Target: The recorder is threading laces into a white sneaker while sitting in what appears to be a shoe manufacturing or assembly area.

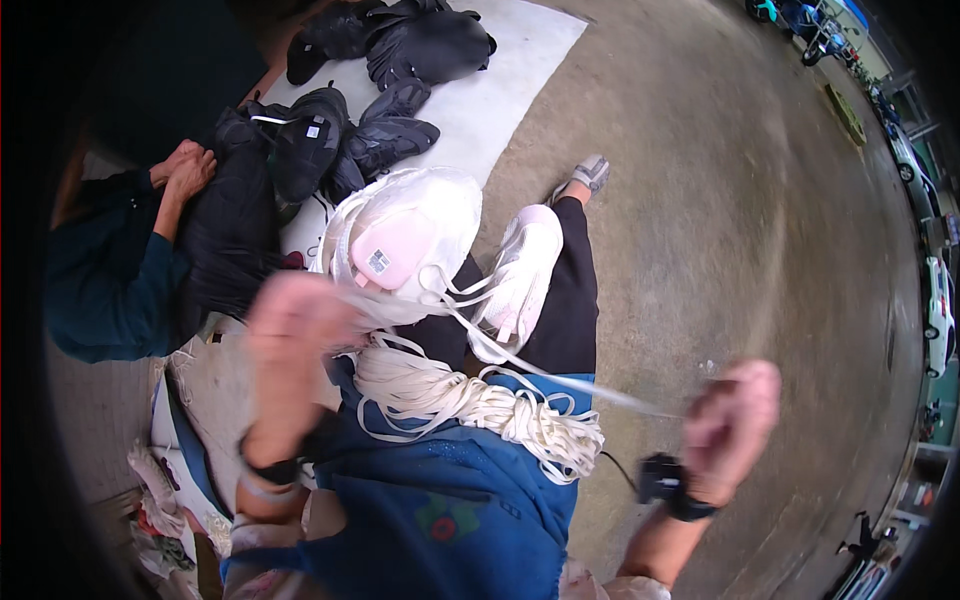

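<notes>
A white shoelace (555,377) is stretched in a slanting line between my two hands. My left hand (303,325), blurred by motion, is closed at its upper end beside a white and pink sneaker (392,248) in a clear plastic bag. Out to the right, over the floor, my right hand (735,420) is closed on the other end, also blurred. Another white sneaker (528,260) lies on my dark-trousered leg, with loose white laces across it. A thick bundle of off-white laces (450,390) rests on my blue apron (430,500).
To the left sits another person (110,270) in dark clothes, hands together. Several black sneakers (385,145) lie on a white sheet (530,50) beyond. Concrete floor (700,200) stretches to the right, with parked cars (937,310) at the far edge. Cloth scraps (160,510) lie at lower left.
</notes>
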{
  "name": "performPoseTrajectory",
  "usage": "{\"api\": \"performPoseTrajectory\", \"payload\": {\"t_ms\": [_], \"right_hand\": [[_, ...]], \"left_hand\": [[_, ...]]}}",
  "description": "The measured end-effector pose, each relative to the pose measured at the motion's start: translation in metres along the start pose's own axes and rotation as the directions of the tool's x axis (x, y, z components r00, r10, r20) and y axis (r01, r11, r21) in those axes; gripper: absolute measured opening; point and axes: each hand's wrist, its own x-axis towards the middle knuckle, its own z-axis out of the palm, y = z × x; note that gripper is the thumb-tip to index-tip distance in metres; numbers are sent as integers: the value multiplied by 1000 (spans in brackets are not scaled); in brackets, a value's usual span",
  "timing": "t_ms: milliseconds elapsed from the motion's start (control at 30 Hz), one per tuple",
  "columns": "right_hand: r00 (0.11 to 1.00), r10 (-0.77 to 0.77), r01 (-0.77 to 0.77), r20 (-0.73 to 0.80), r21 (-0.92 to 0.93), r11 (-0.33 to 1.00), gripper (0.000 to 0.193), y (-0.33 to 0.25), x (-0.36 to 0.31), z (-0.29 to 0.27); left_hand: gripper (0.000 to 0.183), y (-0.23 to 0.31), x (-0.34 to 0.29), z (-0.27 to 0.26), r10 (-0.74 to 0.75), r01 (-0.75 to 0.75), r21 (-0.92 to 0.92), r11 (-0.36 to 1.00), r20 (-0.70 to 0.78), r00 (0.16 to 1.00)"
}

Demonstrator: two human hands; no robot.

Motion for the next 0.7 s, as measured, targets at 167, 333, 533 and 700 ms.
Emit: {"api": "performPoseTrajectory", "payload": {"t_ms": [167, 333, 533, 700], "right_hand": [[786, -275, 355, -554, 40, 934, 31, -99, -1, -188], [583, -587, 72, -561, -684, 726, 36, -57, -4, -143], [970, 88, -225, -226, -701, 677, 21, 68, 25, -44], [948, 24, 231, 318, -738, 634, 16, 143, 54, 43]], "left_hand": [[29, 24, -21, -187, 678, -15, 848, 529, -412, 609], [33, 17, -21, -182, 414, -448, 33, 893, -449, 792], [19, 1, 29, 15, -37, 35, 27, 999, 102, 994], [21, -63, 75, 103, 260, -505, 367, 781, 545, 797]]}}
